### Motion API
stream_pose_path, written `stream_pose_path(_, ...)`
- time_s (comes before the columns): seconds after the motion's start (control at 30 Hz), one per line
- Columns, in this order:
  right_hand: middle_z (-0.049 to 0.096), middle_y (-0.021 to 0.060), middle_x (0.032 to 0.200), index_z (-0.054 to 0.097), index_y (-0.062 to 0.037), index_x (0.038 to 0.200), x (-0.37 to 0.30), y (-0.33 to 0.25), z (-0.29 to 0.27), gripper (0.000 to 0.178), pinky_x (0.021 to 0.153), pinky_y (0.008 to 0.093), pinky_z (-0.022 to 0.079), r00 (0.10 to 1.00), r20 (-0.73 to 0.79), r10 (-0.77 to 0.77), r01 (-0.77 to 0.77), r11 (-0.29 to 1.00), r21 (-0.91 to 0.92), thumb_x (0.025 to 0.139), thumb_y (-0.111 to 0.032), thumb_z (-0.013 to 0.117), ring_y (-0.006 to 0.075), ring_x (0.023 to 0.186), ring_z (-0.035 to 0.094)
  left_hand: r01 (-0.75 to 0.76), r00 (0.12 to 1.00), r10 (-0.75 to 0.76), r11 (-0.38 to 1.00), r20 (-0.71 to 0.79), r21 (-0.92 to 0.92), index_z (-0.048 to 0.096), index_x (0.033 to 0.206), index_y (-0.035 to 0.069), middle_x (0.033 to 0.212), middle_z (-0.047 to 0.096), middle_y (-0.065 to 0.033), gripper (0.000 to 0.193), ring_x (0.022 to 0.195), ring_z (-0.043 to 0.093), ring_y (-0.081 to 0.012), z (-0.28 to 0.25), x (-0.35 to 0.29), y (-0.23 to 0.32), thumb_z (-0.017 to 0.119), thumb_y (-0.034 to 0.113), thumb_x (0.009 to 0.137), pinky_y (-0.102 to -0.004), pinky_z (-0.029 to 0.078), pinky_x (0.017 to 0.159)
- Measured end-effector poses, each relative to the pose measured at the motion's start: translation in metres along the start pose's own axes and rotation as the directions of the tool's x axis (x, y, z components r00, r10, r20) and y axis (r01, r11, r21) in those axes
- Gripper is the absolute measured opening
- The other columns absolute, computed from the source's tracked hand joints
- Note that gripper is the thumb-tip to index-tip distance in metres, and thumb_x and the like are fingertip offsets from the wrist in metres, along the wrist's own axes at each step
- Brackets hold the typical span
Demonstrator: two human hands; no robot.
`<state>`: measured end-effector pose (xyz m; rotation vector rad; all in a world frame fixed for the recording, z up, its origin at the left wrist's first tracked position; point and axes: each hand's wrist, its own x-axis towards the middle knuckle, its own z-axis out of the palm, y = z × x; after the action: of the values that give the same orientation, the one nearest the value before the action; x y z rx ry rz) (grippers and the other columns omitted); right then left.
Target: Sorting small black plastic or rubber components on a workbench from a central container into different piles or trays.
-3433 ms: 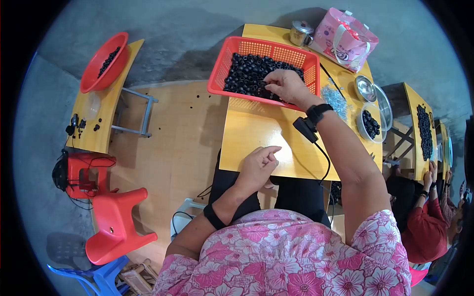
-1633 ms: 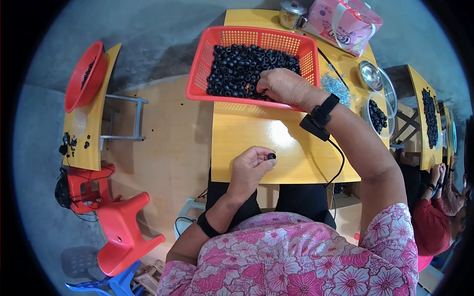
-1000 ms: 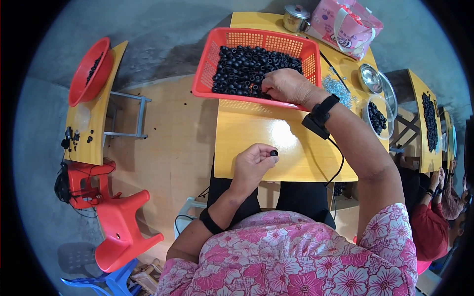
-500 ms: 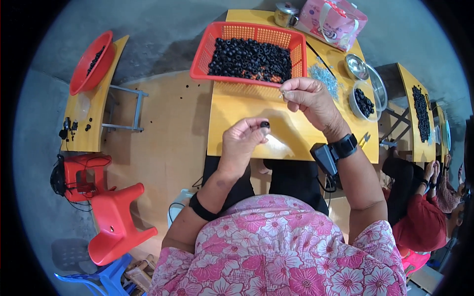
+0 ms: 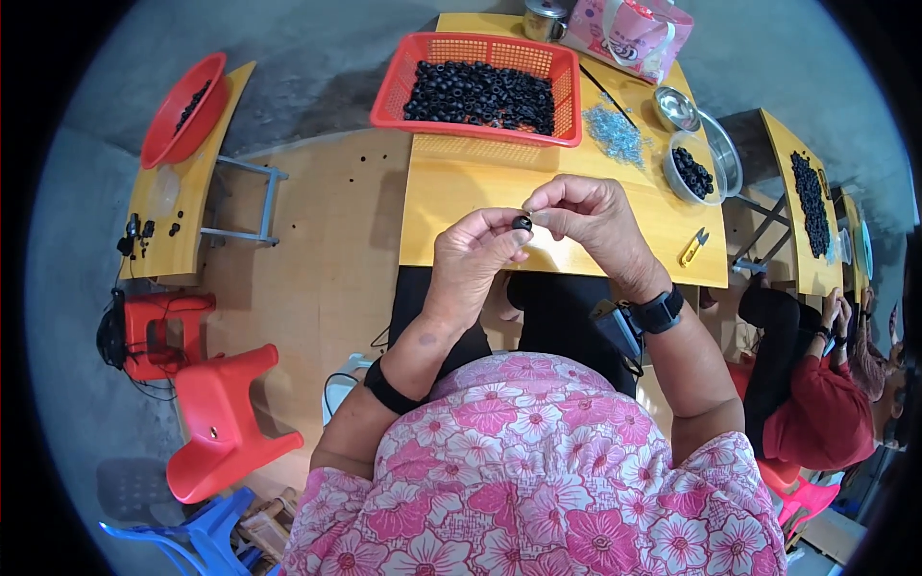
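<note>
Over the front of the yellow table (image 5: 447, 197), my left hand (image 5: 466, 269) pinches a small round black piece with a hole (image 5: 521, 223) between thumb and fingers. My right hand (image 5: 594, 226) is closed in a pinch right beside it, its fingertips at the piece's upper edge. Whatever the right fingertips hold is too small to make out. Beyond both hands stands a red plastic basket (image 5: 381, 108) with many similar black pieces (image 5: 480, 96). Right of the basket lies a pile of small clear bluish pieces (image 5: 615, 132).
At the table's right are a clear tub (image 5: 716, 192) of black pieces, a metal bowl (image 5: 675, 108) and yellow-handled snips (image 5: 691, 249). A pink bag (image 5: 629, 36) and a lidded metal mug (image 5: 544, 21) stand at the back. Red stools (image 5: 221, 413) are at left; a person in red (image 5: 816, 413) sits at right.
My right hand has come down and left, and my left hand slightly up and right, so their fingertips meet at the black piece. The view has shifted a little.
</note>
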<state>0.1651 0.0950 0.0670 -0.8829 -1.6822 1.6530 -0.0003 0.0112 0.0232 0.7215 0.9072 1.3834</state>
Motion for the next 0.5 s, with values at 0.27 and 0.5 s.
stream_pose_path(0.27,0.063,-0.0019,0.078,0.071,-0.0013,0.092,-0.003,-0.005,0.009,0.010,0.062,0.0190,0.046,0.996,0.013,-0.092,0.093,0.982,-0.165,0.082,-0.004,0.071,0.0024,0.068,0.054,-0.035,0.999,0.034,0.999,-0.009,-0.015,0.061,0.108,-0.002,0.092,0.065,-0.0063,0.023,0.077,0.062,-0.0096,-0.005,-0.003,0.003,0.067,0.004,0.087,-0.0243,0.055,0.075)
stream_pose_path(0.5,0.062,-0.0013,0.077,0.071,-0.0020,0.092,0.005,-0.002,0.009,0.011,0.061,0.0194,0.045,0.996,0.022,-0.087,0.090,0.965,-0.246,0.081,-0.002,0.072,0.0025,0.068,0.054,-0.027,1.000,0.027,1.000,-0.014,0.011,0.061,0.108,-0.002,0.092,0.065,-0.0060,0.022,0.077,0.061,-0.0093,-0.012,0.006,-0.001,0.066,0.004,0.087,-0.0236,0.054,0.075)
